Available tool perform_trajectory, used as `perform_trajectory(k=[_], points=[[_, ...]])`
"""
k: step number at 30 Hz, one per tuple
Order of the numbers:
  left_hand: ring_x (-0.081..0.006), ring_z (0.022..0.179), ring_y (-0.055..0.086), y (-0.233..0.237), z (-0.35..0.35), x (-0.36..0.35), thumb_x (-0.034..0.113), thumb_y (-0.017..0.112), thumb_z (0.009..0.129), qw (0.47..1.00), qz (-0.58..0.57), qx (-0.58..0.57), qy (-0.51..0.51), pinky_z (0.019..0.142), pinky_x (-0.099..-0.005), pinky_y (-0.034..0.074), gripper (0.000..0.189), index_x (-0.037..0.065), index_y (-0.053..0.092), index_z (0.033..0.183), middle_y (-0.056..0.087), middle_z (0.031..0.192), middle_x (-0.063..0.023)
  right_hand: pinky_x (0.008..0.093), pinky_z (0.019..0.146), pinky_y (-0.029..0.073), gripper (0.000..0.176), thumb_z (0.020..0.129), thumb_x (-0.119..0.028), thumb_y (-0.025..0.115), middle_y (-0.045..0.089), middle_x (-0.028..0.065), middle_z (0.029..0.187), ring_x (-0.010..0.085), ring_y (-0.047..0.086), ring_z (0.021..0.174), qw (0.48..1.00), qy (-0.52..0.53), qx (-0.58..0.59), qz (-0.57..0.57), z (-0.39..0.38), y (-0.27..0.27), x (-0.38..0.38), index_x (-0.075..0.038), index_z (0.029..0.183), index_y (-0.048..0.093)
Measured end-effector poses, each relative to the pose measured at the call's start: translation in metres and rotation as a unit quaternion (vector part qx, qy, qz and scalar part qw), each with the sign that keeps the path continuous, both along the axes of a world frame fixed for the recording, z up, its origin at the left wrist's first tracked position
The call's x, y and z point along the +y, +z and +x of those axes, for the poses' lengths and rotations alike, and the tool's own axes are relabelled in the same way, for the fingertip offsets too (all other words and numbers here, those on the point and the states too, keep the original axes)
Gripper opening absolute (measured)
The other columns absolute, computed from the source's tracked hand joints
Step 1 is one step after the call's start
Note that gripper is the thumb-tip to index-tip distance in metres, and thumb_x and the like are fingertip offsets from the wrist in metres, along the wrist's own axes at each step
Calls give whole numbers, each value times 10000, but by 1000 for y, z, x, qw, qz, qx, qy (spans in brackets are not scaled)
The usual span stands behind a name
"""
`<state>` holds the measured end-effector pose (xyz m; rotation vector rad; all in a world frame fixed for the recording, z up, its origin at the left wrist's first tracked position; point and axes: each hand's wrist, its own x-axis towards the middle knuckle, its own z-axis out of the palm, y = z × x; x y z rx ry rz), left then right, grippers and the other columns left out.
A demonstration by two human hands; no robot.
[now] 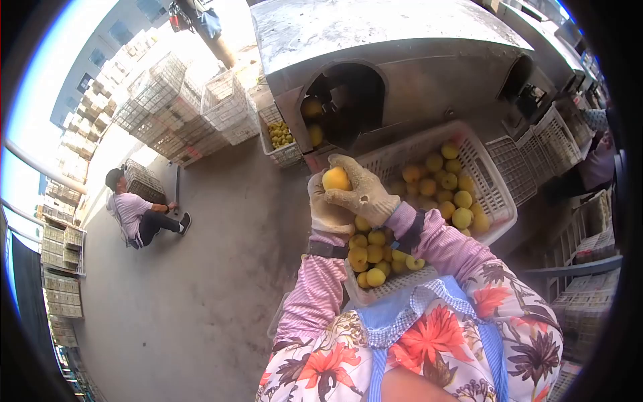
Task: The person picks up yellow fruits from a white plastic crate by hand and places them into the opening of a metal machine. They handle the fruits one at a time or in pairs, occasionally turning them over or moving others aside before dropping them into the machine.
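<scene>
Both my hands wear pale, soiled work gloves and meet around one orange-yellow peach (336, 179). My left hand (326, 213) cups it from the left and below, and my right hand (367, 193) closes over it from the right, fingers curled round its side. Under my wrists, close to my apron, a white crate (402, 280) holds several yellow peaches (375, 256). Just beyond my right forearm a larger white plastic crate (492, 171) contains more yellow and orange peaches (447, 179). My forearms hide part of both crates.
A metal machine (429, 80) with an arched opening stands ahead. Left of it is a crate of small yellow-green fruit (280, 136). Stacked crates (167, 104) rise behind. On the left a person (137, 208) crouches beside a crate. Another person's sleeve (598, 164) shows at right.
</scene>
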<state>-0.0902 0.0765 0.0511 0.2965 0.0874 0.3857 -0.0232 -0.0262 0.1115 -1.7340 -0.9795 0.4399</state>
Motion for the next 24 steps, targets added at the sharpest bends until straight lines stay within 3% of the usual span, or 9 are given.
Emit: perform_trajectory(k=[2, 4, 8, 11, 15, 19, 21, 22, 24], points=[[-207, 963, 668, 4, 1, -6, 125, 511, 1011, 836, 501, 142, 176, 876, -309, 547, 220, 23, 587, 1190, 674, 1084, -110, 448, 1040, 445, 742, 844, -403, 744, 594, 235, 1286, 388, 574, 1200, 993, -48, -93, -55, 8, 8, 7, -92, 1444, 437], [-243, 984, 630, -28, 13, -16, 363, 522, 1009, 977, 12, 195, 89, 891, -356, 511, 361, 78, 549, 1230, 631, 1102, -74, 465, 1077, 409, 769, 851, -402, 736, 561, 231, 1338, 377, 546, 1236, 975, -103, -136, -143, 28, 46, 18, -42, 1454, 424], [-233, 958, 628, -58, 1, -53, 356, 573, 963, 881, 285, 368, -81, 876, -360, 513, 418, 103, 558, 1295, 631, 1116, -79, 489, 1026, 428, 751, 837, -391, 736, 587, 228, 1262, 404, 550, 1187, 898, -191, -385, -96, 91, -3, 68, -46, 1438, 445], [-420, 1169, 597, -17, -24, -74, 410, 600, 897, 580, 711, 335, -213, 966, -456, 492, 533, 71, 568, 1308, 592, 1261, -271, 444, 954, 497, 708, 865, -399, 685, 611, 214, 1227, 360, 619, 1124, 858, -210, -461, -88, 120, -41, 99, -36, 1426, 449], [-353, 1046, 686, -38, -42, -110, 364, 645, 853, 299, 818, 323, -371, 854, -467, 550, 446, 61, 686, 1177, 700, 1108, -193, 441, 899, 534, 605, 886, -383, 657, 641, 198, 1201, 365, 657, 1048, 847, -187, -498, -16, 163, -45, 117, -74, 1382, 502], [-283, 933, 698, -187, -66, -149, 364, 682, 829, 150, 903, 223, -336, 780, -452, 556, 277, 132, 739, 969, 725, 972, -79, 413, 934, 530, 566, 884, -321, 706, 647, 197, 1250, 340, 641, 1122, 962, -15, -223, -156, 141, 59, 85, -116, 1381, 529], [-248, 877, 704, -258, -84, -149, 365, 700, 818, 97, 946, 145, -271, 743, -444, 560, 213, 168, 766, 865, 738, 905, -23, 368, 1002, 498, 590, 907, -264, 721, 630, 192, 1315, 295, 591, 1243, 986, -19, -166, -17, 114, 48, 18, -100, 1427, 495], [-233, 921, 712, -242, -80, -143, 312, 658, 850, 69, 941, 121, -308, 763, -441, 563, 206, 156, 771, 923, 746, 969, -44, 400, 1021, 492, 623, 921, -340, 687, 623, 240, 1304, 362, 609, 1205, 999, 23, -30, -11, 116, 15, -18, -68, 1441, 477], [-320, 1053, 700, -256, -77, -131, 200, 596, 922, 28, 898, 57, -436, 846, -530, 548, 322, 141, 709, 1216, 716, 1165, -80, 418, 994, 498, 542, 914, -307, 678, 657, 214, 1240, 373, 631, 1149, 975, 41, -109, -189, 135, -35, -93, -64, 1378, 538]])
